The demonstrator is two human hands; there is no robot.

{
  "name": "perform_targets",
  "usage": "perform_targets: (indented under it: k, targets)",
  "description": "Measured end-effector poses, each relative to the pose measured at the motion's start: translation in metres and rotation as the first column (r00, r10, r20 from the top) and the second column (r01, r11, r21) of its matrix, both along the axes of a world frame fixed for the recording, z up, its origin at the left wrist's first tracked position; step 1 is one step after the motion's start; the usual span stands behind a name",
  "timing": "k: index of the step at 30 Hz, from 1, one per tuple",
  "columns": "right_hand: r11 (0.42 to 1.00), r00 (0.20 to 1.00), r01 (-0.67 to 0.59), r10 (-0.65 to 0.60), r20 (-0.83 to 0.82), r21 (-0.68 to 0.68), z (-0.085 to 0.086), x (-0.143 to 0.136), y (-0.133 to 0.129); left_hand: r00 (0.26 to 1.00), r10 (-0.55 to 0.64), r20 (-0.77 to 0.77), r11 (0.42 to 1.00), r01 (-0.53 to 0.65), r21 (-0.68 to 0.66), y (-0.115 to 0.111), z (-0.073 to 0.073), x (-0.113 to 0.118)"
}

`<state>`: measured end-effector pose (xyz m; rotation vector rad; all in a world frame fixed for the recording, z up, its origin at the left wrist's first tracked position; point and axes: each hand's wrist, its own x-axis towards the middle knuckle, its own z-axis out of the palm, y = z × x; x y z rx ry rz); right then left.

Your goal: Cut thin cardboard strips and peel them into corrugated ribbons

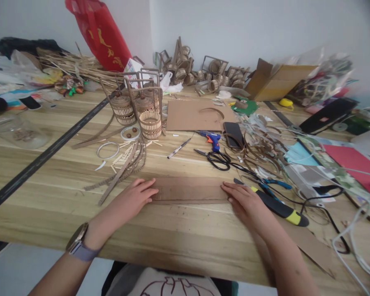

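Note:
A long brown cardboard strip (189, 190) lies crosswise on the wooden table in front of me, with a lengthwise line near its far edge. My left hand (138, 193) is closed on its left end, the fingertips resting over the cardboard. At the opposite end, my right hand (242, 199) holds the strip with fingers close together. Right beside that hand lies a black and yellow utility knife (279, 205). Beyond the strip are black-handled scissors (214, 159), a blue glue gun (211, 139) and a pen (179, 149).
Small stick baskets (150, 124) with tall handles stand back left, near loose sticks (123, 156) and white rings (107, 150). A cardboard sheet (188, 115) and a phone (233, 135) lie farther back. Curled brown strips (262, 144) and a white cable (351, 230) crowd the right.

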<state>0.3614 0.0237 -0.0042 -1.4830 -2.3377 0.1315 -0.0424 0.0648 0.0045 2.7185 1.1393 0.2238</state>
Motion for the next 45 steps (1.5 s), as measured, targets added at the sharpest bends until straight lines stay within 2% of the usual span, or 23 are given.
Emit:
perform_targets:
  k: [6, 14, 22, 33, 45]
  targets:
    - [0.999, 1.000, -0.001, 0.002, 0.015, -0.033, 0.007, -0.002, 0.002, 0.999, -0.004, 0.032, 1.000, 0.004, -0.002, 0.002, -0.006, -0.003]
    - [1.000, 1.000, 0.011, -0.011, 0.002, 0.008, -0.001, -0.001, 0.000, 1.000, -0.002, -0.007, 1.000, 0.002, 0.001, 0.002, 0.000, 0.001]
    - [0.999, 0.999, 0.029, -0.030, 0.016, 0.038, -0.002, -0.002, -0.004, 0.999, -0.013, 0.046, 1.000, 0.013, 0.008, 0.001, -0.005, -0.001]
    - [0.998, 0.998, 0.038, -0.039, 0.040, 0.042, 0.000, -0.004, -0.005, 1.000, -0.003, -0.029, 0.998, 0.005, 0.066, -0.004, 0.001, 0.004]
    - [0.995, 0.998, 0.032, -0.037, 0.058, 0.091, -0.002, -0.005, -0.006, 0.997, -0.035, -0.064, 0.998, 0.038, 0.056, -0.004, 0.005, 0.006]
